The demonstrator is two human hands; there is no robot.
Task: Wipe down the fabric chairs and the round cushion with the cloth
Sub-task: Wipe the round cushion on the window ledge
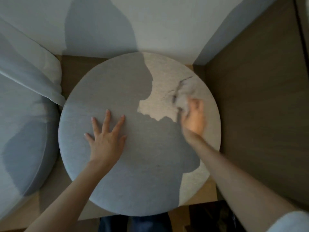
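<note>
Round cushion [133, 173] centre frame, on wooden ledge [205, 193]. Left hand [107, 139] flat, fingers spread, pressing cushion, holding nothing. Right hand [194, 118] blurred, gripping bunched cloth [185, 96] on cushion's far-right sunlit patch. Best: brace firmly, overlap strokes, cover rim and shaded half too.

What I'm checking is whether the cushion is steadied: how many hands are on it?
2. The left hand lies flat, fingers spread, left of centre on the cushion; the right hand, blurred, holds the cloth against it near the right edge.
</note>
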